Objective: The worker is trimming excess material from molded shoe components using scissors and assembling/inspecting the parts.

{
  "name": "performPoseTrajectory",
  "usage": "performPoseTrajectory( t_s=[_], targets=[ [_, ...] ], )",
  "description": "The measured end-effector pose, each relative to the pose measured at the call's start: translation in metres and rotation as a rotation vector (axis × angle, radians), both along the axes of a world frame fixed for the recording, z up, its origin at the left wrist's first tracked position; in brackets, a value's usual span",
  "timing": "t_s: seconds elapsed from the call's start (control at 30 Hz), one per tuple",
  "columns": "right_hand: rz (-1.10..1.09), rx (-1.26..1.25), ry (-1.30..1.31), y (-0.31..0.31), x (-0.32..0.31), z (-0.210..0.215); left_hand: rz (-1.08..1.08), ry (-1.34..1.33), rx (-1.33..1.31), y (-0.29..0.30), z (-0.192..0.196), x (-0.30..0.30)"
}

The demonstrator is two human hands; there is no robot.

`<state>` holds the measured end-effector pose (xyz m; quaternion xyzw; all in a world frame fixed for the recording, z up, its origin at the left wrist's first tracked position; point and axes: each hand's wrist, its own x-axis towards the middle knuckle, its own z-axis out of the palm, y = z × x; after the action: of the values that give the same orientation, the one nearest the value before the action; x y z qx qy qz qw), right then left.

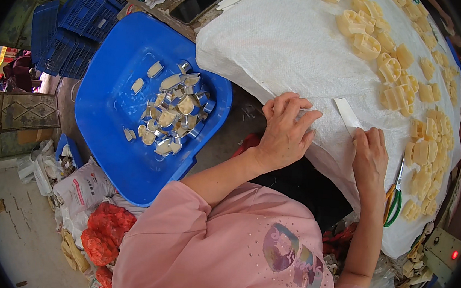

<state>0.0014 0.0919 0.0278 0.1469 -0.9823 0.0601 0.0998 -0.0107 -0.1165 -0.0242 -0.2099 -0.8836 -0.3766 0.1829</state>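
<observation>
Hands rest on a white woven sheet point(283, 44) that covers the table. The left hand point(286, 130) lies flat, fingers spread and empty, pressing the cloth near its front edge. The right hand point(369, 156) is closed around a thin, pale flat blade point(347, 113), a scraper or knife whose tip points up and away across the sheet; the grip hides the handle end.

Just right of that hand, scissors with green and orange handles point(394, 199) lie on the cloth, blades toward the pale yellow moulded plastic parts point(424, 153), which run in a loose band along the far and right side of the sheet. To the left, off the table, a blue plastic tray point(104, 149) holds a heap of small metal-rimmed pieces point(170, 111). Blue crates point(67, 34) stand beyond it, and sacks and red mesh bags point(105, 232) lie on the floor below.

Judging from this, the blade is the main risk: the left fingertips are near its line, so a slip toward them could cut. The cloth is bunched and loose at the front edge, and a tug by either hand could drag the yellow parts or the scissors off the table.
</observation>
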Motion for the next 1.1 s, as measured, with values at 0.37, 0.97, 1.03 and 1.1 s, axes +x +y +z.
performPoseTrajectory(
  t_s=[0.37,0.97,1.03,1.1],
  targets=[
    [0.021,0.038,0.047,0.006,0.005,-0.006,0.638,0.029,-0.143,-0.13,-0.033,0.006],
    [-0.725,-0.114,0.137,0.156,0.165,-0.037,0.997,-0.187,0.317,-0.254,-0.093,0.03],
    [-0.766,0.02,0.017,0.15,0.177,-0.041,0.893,-0.029,0.294,-0.216,-0.057,0.023],
    [-0.787,-0.002,0.03,0.149,0.179,-0.042,0.638,0.012,0.236,-0.165,-0.02,0.017]
  ],
)
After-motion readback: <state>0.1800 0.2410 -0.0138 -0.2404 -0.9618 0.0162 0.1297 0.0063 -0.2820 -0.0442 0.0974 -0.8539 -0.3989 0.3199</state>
